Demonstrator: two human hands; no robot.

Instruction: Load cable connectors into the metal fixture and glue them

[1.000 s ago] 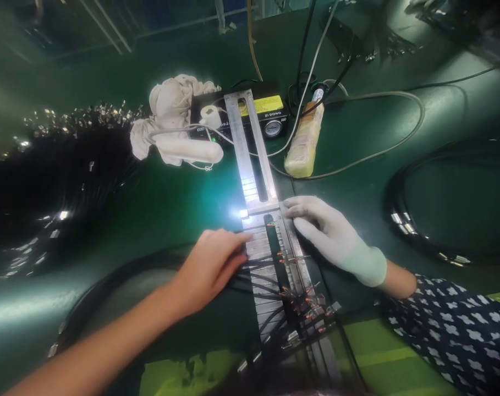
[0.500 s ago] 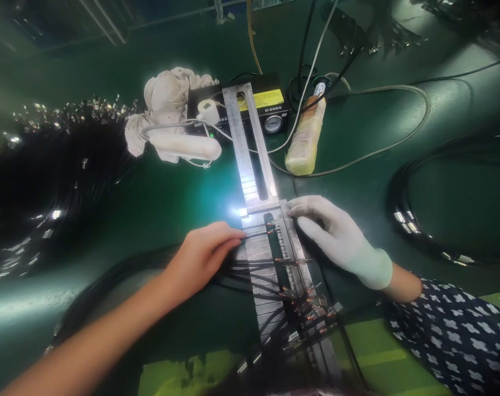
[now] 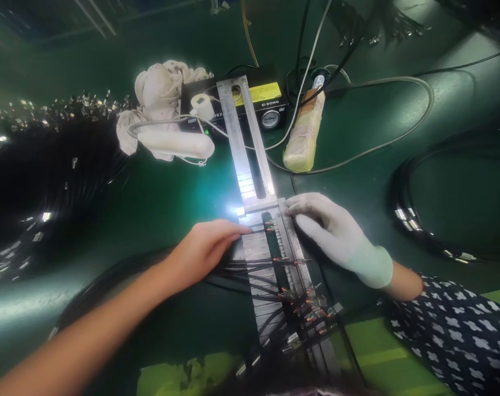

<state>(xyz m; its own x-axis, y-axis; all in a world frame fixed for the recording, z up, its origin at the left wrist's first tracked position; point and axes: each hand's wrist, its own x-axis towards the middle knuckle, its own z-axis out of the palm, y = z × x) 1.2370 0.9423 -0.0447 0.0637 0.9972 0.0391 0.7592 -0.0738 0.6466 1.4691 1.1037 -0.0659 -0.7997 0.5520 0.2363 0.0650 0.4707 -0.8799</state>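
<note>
A slotted metal jig (image 3: 256, 248) runs up the middle of the bench, with black cables lying across its grooves. The thumb and index finger of my bare left hand (image 3: 210, 245) pinch a thin black cable (image 3: 258, 230) at the jig's left edge. Its stripped end, with fine coloured wires (image 3: 271, 228), reaches over the dark slot beside another cable end. My right hand (image 3: 332, 234), in a white glove, rests its fingertips on the jig's right rail (image 3: 289, 223), thumb apart from the fingers. More cables with exposed copper-coloured wires (image 3: 289, 294) crowd the lower part.
A bright lamp (image 3: 240, 211) glows at the jig's left side. Behind stand a black ZI DONG box (image 3: 253, 113) with a gauge, a white cloth (image 3: 157, 91), a white handpiece (image 3: 175, 144) and a wrapped syringe-like tool (image 3: 303, 137). Cable bundles (image 3: 60, 154) lie left, a coil (image 3: 406, 214) right.
My left hand drew back slightly, closed on a cable, then moved inward with it. A second cable end now shows over the slot. My right hand stays at the rail.
</note>
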